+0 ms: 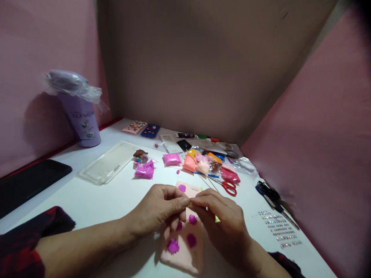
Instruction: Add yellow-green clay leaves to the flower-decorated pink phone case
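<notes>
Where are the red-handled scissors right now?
In the head view, the scissors lie right of centre, just below the dark pink packet, beyond the right hand.

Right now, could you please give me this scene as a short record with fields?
Left hand: fingertips meeting those of the right hand
Pinched piece: too small to tell
Below hands: pink case with purple flowers
Beyond case: colourful packets, red-handled scissors
Left side: clear case, purple cup with plastic over its top
Right side: rows of shiny gems
</notes>
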`<act>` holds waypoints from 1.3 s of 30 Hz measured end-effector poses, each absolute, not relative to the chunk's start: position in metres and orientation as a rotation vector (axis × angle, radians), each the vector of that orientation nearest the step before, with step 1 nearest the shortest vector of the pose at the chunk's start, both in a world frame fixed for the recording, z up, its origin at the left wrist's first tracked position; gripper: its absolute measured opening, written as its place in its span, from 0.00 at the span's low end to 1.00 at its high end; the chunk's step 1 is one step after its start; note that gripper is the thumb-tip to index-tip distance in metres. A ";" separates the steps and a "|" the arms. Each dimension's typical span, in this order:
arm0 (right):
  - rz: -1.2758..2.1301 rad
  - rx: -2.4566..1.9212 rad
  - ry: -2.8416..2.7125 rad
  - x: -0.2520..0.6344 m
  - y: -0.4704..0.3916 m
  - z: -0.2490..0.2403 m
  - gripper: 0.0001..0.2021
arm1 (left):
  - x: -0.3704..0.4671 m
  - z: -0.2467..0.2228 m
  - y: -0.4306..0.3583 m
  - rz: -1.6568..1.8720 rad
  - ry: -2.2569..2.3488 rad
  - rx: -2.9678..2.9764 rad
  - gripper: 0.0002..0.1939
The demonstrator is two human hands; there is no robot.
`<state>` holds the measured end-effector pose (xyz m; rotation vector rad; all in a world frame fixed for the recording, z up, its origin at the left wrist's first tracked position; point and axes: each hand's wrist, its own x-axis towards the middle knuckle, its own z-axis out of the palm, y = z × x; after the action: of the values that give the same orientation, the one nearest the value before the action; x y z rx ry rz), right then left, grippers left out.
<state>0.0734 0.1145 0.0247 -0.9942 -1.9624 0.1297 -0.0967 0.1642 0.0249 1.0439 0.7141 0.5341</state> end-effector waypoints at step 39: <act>0.282 -1.094 -1.904 0.075 0.110 0.031 0.03 | -0.100 0.024 0.164 0.566 0.661 1.033 0.14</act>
<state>0.0754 0.1103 0.0314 -1.0941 -1.9037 0.2819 -0.1000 0.1640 0.0238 1.0330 0.6610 0.5661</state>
